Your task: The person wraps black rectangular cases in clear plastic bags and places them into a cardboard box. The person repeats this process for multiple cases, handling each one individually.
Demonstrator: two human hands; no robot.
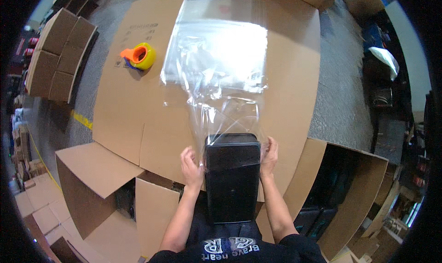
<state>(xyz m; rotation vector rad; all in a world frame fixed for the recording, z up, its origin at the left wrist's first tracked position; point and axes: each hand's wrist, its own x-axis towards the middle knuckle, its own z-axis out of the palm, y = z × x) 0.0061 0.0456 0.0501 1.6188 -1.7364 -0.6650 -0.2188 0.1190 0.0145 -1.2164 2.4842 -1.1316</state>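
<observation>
A black rectangular case with rounded corners (232, 182) lies close to my body, its far end inside the mouth of a clear plastic bag (230, 111). My left hand (190, 165) is at the case's left side, fingers bent and closed on the bag's edge. On the other side, my right hand (270, 157) pinches the opposite edge of the bag. Beyond it, a stack of flat clear bags (218, 51) shines with glare on the cardboard sheet (156, 138).
An orange and yellow tape dispenser (140, 57) sits left on the cardboard. Open cartons flank me: the left carton (99, 171) and the right carton (354, 198), which holds dark cases. Stacked boxes (60, 56) stand on the floor at far left.
</observation>
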